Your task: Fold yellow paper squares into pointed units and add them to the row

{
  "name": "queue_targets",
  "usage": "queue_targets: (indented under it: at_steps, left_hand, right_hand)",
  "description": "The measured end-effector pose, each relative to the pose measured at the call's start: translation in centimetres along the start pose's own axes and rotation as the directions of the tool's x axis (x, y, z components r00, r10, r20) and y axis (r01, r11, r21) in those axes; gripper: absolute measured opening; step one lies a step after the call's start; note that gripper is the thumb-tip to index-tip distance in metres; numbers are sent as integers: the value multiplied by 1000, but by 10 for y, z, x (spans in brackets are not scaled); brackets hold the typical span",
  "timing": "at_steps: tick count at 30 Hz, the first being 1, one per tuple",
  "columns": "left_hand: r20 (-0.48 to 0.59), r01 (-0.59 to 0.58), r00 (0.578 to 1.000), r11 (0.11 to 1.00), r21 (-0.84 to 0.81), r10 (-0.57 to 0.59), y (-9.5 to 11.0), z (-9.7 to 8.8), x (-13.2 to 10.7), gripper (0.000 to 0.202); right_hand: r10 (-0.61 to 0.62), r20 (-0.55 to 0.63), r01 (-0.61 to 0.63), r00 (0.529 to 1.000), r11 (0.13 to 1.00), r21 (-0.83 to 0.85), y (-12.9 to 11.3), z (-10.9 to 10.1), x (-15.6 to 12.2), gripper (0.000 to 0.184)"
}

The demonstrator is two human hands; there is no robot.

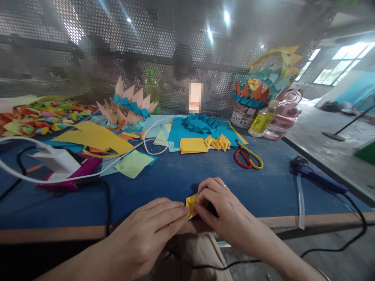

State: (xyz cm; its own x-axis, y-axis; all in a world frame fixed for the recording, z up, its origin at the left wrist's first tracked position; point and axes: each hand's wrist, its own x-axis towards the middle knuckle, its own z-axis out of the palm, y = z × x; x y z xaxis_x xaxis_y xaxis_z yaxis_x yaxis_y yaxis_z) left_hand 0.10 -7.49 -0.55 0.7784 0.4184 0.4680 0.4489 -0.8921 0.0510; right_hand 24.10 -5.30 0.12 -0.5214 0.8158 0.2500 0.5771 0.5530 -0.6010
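A small piece of folded yellow paper [191, 204] lies at the table's front edge, between my two hands. My left hand [158, 220] has its fingers held together, with the tips pressed on the paper's left side. Pinching the paper's right side are the thumb and fingers of my right hand [218, 201], which wears a ring. Beyond them are a stack of yellow paper [193, 145] and several folded yellow points [218, 143]. A folded blue paper ring [200, 123] rests on blue sheets [178, 130] behind these.
Scissors [248, 155] with red and yellow handles lie right of the stack. A glue gun [319, 175] is near the right edge. A white charger [58, 160] and cables occupy the left. Paper crowns [129, 102], bottles [263, 119] and a perforated metal screen [175, 23] stand behind.
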Motion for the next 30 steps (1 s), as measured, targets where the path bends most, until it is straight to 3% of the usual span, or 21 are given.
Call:
queue_targets:
  at_steps: [9, 15, 30]
  left_hand:
    - [-32, 49, 998, 998, 50, -47, 4, -7, 3, 58]
    - [-21, 27, 999, 1000, -10, -28, 3, -5, 6, 63]
    - [-33, 3, 999, 995, 97, 0, 7, -9, 14, 58]
  right_hand:
    - [2, -46, -2, 999, 1000, 0, 0, 5, -1, 20]
    - [-4, -55, 5, 998, 1000, 23, 1, 5, -1, 19]
    - [46, -73, -41, 996, 997, 66, -5, 4, -1, 24]
